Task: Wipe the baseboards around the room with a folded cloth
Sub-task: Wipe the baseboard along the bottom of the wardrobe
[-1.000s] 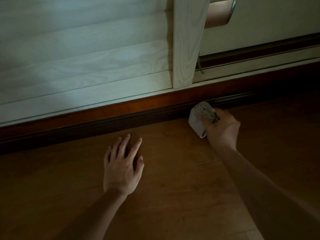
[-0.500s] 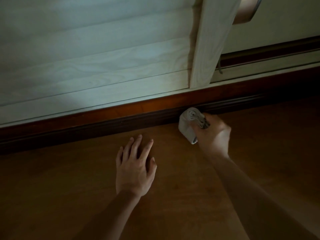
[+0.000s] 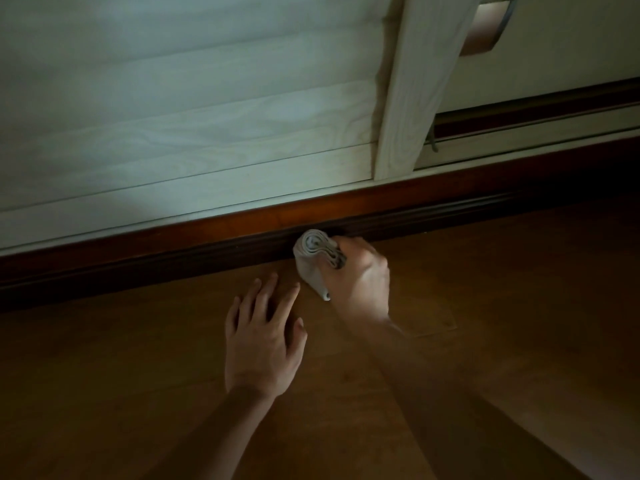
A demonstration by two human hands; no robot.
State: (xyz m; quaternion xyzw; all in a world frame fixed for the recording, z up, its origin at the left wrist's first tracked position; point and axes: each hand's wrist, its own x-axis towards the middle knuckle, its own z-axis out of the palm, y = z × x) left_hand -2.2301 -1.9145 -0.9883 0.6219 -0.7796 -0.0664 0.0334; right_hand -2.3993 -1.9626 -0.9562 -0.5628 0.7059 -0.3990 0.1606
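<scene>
Mid-wipe, the right hand [image 3: 356, 275] grips the folded cloth [image 3: 313, 259] against the dark baseboard [image 3: 173, 254], the left hand [image 3: 263, 341] lies open, flat on the floor [image 3: 502, 306]; next likely sliding leftward, keeping pressure.

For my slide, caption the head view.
Right hand presses folded cloth against dark baseboard; left hand braces on floor.

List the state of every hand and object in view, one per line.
Right hand: closed around the cloth, pressing it to the baseboard.
Cloth: folded into a thick wad, its edge against the baseboard, its lower corner at the floor.
Left hand: open, flat on the floor, fingers spread, holding nothing.
Baseboard: dark wood, in shadow; too dim to judge dust.
Sliding door: pale wood, its edge overlapping the panel behind it.
</scene>
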